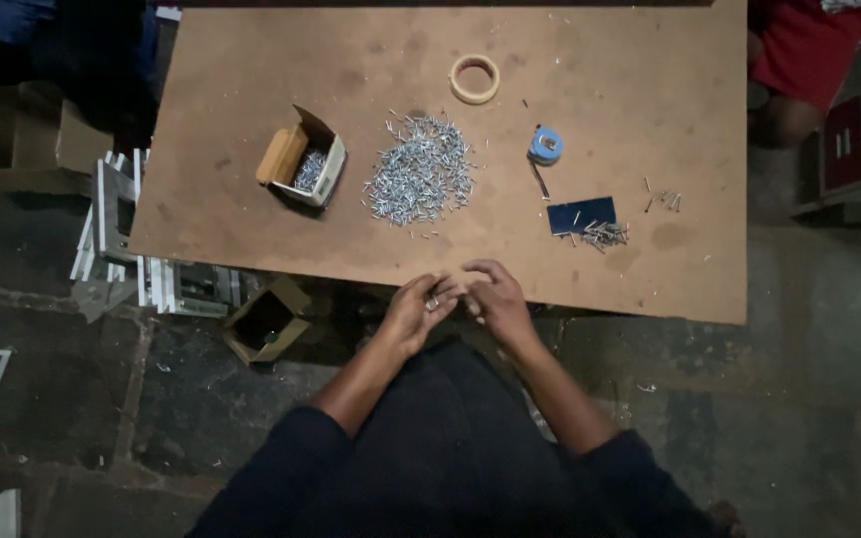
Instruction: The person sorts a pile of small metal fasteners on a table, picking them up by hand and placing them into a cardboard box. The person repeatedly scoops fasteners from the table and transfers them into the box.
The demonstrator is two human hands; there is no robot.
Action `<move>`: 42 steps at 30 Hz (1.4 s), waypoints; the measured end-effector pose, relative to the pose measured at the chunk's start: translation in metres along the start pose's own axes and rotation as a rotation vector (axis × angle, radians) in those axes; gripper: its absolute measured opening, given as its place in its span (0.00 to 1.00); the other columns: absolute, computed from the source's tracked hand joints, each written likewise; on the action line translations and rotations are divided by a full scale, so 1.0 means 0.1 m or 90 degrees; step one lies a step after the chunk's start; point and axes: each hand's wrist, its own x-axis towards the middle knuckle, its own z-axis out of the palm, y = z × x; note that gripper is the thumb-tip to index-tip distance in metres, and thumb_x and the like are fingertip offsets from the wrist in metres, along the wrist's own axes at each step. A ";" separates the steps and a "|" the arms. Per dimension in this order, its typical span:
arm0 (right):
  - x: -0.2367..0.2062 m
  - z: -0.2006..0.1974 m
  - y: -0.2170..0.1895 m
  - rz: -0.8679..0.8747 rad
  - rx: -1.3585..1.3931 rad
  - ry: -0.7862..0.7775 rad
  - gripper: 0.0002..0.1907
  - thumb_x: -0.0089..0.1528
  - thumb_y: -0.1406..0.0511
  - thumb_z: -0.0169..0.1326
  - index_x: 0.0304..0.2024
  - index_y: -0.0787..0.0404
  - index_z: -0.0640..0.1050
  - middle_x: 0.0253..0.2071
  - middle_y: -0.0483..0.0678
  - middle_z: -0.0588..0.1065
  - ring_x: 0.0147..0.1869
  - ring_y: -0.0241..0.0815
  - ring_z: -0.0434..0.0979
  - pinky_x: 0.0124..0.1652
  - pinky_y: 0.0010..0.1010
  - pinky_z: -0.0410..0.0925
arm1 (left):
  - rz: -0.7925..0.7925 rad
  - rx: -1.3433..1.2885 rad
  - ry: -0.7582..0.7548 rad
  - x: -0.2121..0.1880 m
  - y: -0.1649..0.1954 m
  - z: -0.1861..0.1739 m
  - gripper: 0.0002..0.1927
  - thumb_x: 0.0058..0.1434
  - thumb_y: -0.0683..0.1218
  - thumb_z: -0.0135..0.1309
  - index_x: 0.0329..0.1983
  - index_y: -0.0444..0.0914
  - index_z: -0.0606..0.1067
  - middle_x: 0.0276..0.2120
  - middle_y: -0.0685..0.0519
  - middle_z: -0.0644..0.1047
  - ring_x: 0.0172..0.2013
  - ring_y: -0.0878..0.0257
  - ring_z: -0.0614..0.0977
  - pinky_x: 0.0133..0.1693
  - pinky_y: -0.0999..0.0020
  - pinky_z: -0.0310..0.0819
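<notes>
My left hand point(414, 311) and my right hand point(495, 299) meet at the near edge of a brown board table point(650, 80), fingers curled together around a few small metal nails point(434, 300). A large heap of loose silver nails point(419, 171) lies on the board a little beyond my hands. To the heap's left stands an open cardboard box point(303, 157) with more nails inside.
A ring of beige tape point(474, 79) and a blue tape roll point(545, 145) lie farther back. A dark blue card point(582, 214) with a small nail cluster point(605, 235) sits at right. An empty open box point(265, 321) and white frames point(112, 219) rest on the floor at left. Another person in red point(804, 50) sits at top right.
</notes>
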 end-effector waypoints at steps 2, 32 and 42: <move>0.12 0.04 0.08 -0.093 -0.098 -0.111 0.15 0.66 0.67 0.54 0.54 0.63 0.70 0.32 0.45 0.77 0.35 0.33 0.76 0.34 0.22 0.68 | 0.003 -0.016 -0.034 0.04 -0.04 0.01 0.17 0.74 0.50 0.43 0.52 0.34 0.75 0.42 0.49 0.81 0.41 0.60 0.80 0.47 0.63 0.79; -0.23 0.00 -0.05 0.150 0.234 -0.151 0.13 0.72 0.65 0.49 0.56 0.65 0.76 0.28 0.43 0.71 0.25 0.31 0.67 0.24 0.20 0.62 | 0.004 -0.023 -0.186 -0.09 -0.15 0.02 0.20 0.77 0.54 0.43 0.51 0.32 0.75 0.36 0.46 0.80 0.35 0.55 0.82 0.41 0.60 0.82; -0.23 -0.24 0.07 0.133 0.355 0.027 0.10 0.65 0.77 0.46 0.49 0.67 0.71 0.48 0.57 0.77 0.52 0.47 0.81 0.54 0.34 0.75 | 0.024 -0.018 0.040 -0.02 -0.03 0.06 0.15 0.71 0.47 0.45 0.52 0.32 0.74 0.43 0.46 0.80 0.46 0.57 0.83 0.49 0.63 0.80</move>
